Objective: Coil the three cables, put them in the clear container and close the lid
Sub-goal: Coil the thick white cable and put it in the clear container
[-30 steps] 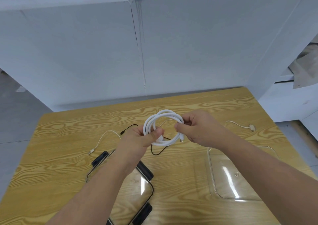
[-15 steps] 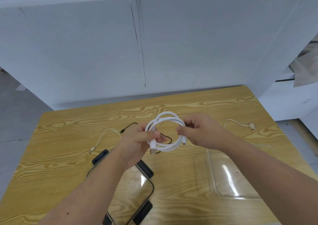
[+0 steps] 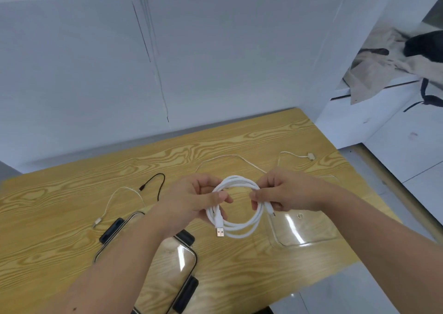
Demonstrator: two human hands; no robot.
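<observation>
Against the frame half a second ago, the view has swung: the table (image 3: 72, 229) now sits lower and more to the left of the frame, a cluttered shelf shows at upper right, and more of the thin white cable's run across the far table is uncovered. The coil (image 3: 236, 205) hangs lower and rounder than before, its USB plug (image 3: 220, 231) now dangling clear at the coil's lower left. The left hand (image 3: 191, 201) pinches the coil's left side between thumb and fingers, and the right hand (image 3: 285, 193) pinches its right side the same way, a small plug end poking down just below the right thumb. The coil is held between the two hands, just above the table at centre frame, its lower loops sagging below both. The container (image 3: 323, 234) lies open on the table at centre right, under and just beyond the right wrist, with the coil's right edge near its left wall. The lid (image 3: 187, 261), with black clips, lies at lower centre-left, partly under the left forearm. The black cable (image 3: 159, 184) and the thin white cable (image 3: 112, 198) lie loose on the table left of the left hand; the white one's far end reaches toward the upper right of the tabletop.
</observation>
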